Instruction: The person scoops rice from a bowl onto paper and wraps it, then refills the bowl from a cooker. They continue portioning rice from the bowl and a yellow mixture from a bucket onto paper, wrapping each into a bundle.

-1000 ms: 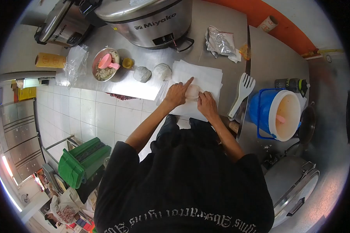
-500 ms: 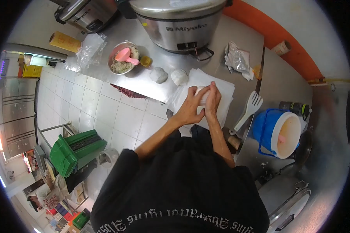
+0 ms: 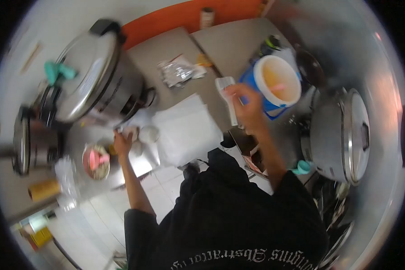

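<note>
My left hand (image 3: pixel 123 143) reaches forward to the metal counter, thumb and fingers around a white paper-wrapped ball (image 3: pixel 130 131) by the big rice cooker. Two similar wrapped balls lie close by, one at the edge of the stack of white paper sheets (image 3: pixel 184 128). Smeared by motion, my right hand (image 3: pixel 248 108) hangs over a white slotted spatula (image 3: pixel 231 105), overlapping its edge, just left of the blue and white bucket (image 3: pixel 281 83); its grip is unclear. Left of my left hand stands a metal bowl (image 3: pixel 86 165) of rice-like food with a pink scoop (image 3: pixel 96 158) in it.
The large rice cooker (image 3: pixel 94 76) fills the back left, with a smaller cooker (image 3: pixel 38 139) beside it. A crumpled silver packet (image 3: pixel 177 71) lies behind the paper. At right are a lidded pot (image 3: pixel 333 135) and a dark pan (image 3: pixel 309 67). The bucket holds a pink-handled utensil.
The view has turned to the right. My hands, together around a wrapped ball over the paper, have parted: the left moved to the other balls, the right to the spatula and bucket.
</note>
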`<action>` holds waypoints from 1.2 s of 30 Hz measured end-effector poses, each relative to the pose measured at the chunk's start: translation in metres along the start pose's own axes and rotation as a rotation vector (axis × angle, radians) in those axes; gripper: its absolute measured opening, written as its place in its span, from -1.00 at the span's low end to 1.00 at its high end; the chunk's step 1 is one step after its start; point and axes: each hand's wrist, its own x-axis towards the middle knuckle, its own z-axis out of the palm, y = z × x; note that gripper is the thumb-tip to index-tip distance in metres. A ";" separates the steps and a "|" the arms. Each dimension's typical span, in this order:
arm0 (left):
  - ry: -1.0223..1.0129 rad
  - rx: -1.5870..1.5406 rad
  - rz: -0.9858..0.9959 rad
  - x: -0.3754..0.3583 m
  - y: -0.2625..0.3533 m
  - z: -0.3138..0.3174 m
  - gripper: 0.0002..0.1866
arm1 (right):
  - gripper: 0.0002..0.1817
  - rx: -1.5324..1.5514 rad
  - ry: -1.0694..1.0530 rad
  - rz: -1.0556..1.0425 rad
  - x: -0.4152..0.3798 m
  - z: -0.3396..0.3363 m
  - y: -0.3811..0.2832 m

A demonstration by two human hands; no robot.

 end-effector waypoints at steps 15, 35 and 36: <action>-0.337 -0.746 0.536 -0.032 0.523 0.011 -0.26 | -0.67 -0.905 -1.110 0.335 0.073 -0.173 0.267; -0.136 -1.049 0.490 -0.036 0.576 0.100 -0.19 | -0.66 -0.698 -1.176 0.685 0.050 -0.168 0.200; -0.138 -1.050 0.477 -0.034 0.579 0.100 -0.21 | -0.67 -0.617 -1.148 0.728 0.064 -0.162 0.193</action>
